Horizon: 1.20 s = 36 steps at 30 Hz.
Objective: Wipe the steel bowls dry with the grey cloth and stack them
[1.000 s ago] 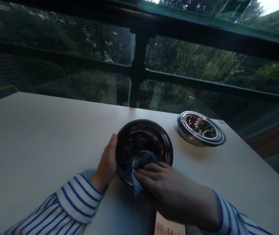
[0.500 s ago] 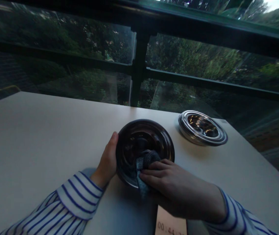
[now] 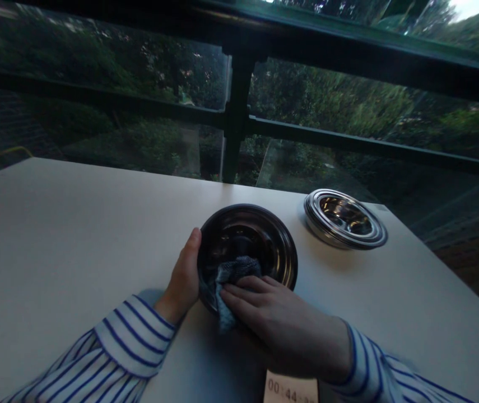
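Tbl (image 3: pixel 75 240) spreads wide L, far edge (image 3: pixel 138 174) past bowl (image 3: pixel 250 238).

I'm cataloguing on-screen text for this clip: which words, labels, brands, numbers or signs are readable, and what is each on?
"00:44" on the pale screen at the bottom edge; the digits after it are too blurred to read.
No lettering can be made out on the dark bowl, cloth or stacked metal bowls.

We see a dark bowl (image 3: pixel 243 229), glossy & smooth, metal-looking; the cloth (image 3: pixel 239 268) against it is matt w/ a rough weave. Nr the far-right corner of the white surface (image 3: pixel 96 235), the bowl stack (image 3: pixel 346 220) is v. shiny metal. Surface looks smooth, semi-matt; striped sleeves (image 3: pixel 136 336), matt fabric.
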Motion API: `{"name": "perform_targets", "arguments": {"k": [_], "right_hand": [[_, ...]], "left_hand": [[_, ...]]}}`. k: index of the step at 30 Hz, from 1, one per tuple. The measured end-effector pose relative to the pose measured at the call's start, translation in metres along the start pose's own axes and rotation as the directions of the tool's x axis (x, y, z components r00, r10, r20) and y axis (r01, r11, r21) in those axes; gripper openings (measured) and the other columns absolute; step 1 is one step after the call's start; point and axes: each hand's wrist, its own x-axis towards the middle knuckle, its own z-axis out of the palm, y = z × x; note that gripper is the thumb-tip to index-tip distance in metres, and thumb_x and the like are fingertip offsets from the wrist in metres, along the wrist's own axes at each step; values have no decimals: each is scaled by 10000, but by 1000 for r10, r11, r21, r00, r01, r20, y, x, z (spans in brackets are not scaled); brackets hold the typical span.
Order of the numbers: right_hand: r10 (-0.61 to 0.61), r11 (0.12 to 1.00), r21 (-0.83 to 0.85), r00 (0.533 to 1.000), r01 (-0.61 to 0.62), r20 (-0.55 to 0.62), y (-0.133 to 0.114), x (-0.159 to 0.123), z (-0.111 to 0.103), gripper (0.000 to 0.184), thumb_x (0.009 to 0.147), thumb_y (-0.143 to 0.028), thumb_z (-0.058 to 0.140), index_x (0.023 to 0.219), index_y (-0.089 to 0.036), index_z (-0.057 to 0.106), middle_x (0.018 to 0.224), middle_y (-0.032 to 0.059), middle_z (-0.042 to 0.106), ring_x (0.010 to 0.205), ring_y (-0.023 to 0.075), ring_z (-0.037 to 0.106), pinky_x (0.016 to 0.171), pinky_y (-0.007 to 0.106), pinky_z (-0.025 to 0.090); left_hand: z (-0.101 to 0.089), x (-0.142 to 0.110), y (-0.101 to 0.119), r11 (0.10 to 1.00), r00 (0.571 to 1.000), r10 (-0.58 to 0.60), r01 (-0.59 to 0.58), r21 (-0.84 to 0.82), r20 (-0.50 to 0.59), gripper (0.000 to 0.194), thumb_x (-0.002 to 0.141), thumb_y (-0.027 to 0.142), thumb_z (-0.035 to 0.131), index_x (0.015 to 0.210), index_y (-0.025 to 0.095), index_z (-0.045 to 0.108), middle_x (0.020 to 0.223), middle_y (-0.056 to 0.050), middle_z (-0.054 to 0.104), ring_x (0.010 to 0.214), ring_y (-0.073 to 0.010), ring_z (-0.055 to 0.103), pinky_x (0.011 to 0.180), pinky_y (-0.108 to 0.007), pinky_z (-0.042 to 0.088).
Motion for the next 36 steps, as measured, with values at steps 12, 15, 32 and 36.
{"name": "perform_targets", "arguments": {"k": [12, 15, 32, 36], "right_hand": [[-40, 997, 63, 998, 43, -54, -3, 4, 1, 351, 942, -288, 335, 1225, -128, 467, 1256, 92, 528, 1133, 183, 465, 953, 319, 405], [-33, 999, -22, 992, 31, -123, -3, 5, 6, 329, 947, -273, 333, 1213, -167, 495, 1322, 81, 471, 1209, 206, 408, 1002, 354, 371], [-67, 997, -24, 998, 67, -16, -4, 1, 10, 469, 922, -248, 384, 1371, -123, 325, 1362, 96, 444, 1264, 231, 378, 1056, 375, 320], [-40, 999, 20, 999, 40, 18, -3, -4, 4, 452, 896, -213, 423, 1344, -181, 376, 1302, 64, 514, 1214, 201, 437, 1027, 359, 353]], "left_hand": [[0, 1, 0, 995, 993, -61, 69, -72, 100, 528, 808, 538, 452, 1034, 112, 668, 1022, -85, 710, 1112, -267, 553, 1018, -373, 343], [-1, 0, -1, 995, 990, -75, 82, -54, 122, 520, 803, 542, 460, 1023, 124, 677, 1036, -84, 706, 1120, -270, 547, 1010, -374, 354], [-5, 9, 2, 993, 982, -83, 97, -74, 172, 565, 796, 538, 472, 1176, 139, 597, 1140, -71, 663, 1204, -273, 472, 1063, -399, 259], [-4, 9, 6, 978, 953, -163, 190, -88, 257, 570, 801, 545, 450, 1174, 140, 598, 1095, -80, 684, 1136, -298, 531, 1034, -435, 292]]}}
